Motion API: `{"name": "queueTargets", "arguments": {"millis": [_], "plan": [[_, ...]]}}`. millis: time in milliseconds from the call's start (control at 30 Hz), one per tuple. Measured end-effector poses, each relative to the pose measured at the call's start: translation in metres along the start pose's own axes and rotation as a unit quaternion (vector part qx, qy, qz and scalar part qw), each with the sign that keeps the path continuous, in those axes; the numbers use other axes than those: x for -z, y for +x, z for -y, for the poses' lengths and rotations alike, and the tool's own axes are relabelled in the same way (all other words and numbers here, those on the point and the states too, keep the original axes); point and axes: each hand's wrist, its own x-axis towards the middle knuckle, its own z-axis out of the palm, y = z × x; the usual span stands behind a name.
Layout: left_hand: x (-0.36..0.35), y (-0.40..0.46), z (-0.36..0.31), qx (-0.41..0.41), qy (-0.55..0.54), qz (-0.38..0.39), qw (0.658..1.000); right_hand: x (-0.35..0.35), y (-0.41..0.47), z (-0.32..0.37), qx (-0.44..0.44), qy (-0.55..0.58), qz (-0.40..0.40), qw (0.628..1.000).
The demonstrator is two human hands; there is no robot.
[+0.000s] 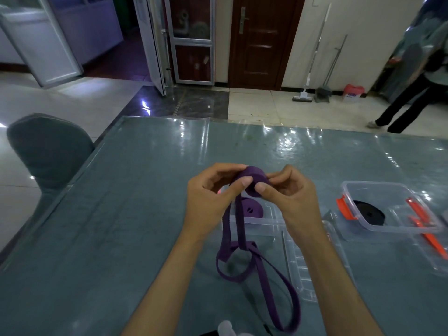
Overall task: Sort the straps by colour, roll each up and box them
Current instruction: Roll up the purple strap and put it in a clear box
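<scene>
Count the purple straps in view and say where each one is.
2: one purple strap held half-rolled in both hands, its tail on the table; one rolled purple strap in the near clear box. Others may be hidden.

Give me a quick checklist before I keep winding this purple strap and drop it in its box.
1. Roll pinched by left hand and right hand: ok.
2. Loose tail free of knots: not ok, it loops through itself.
3. Purple box open, one purple roll inside: ok.
4. Black roll kept apart in the orange-latched box: ok.
5. Winding tightness: cannot tell.
</scene>
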Motion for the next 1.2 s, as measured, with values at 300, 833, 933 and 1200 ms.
{"name": "queueTargets", "arguments": {"millis": [300,833,933,1200], "plan": [[0.000,0.014,-0.014,-0.028,0.007,0.044,0.999,-0.006,0.007,0.021,0.038,0.014,-0.011,0.999],[0.002,0.004,-0.016,0.031,-0.043,0.035,0.998,-0.006,0.002,0.022,0.028,0.033,0.017,0.999],[-0.001,-0.001,-0.017,0.032,-0.021,0.002,0.999,-0.003,0.002,0.023,-0.009,0.026,0.022,0.999],[-0.001,-0.001,-0.016,0.047,0.004,-0.001,0.999,-0.004,0.002,0.018,0.006,0.002,0.012,1.000]]}}
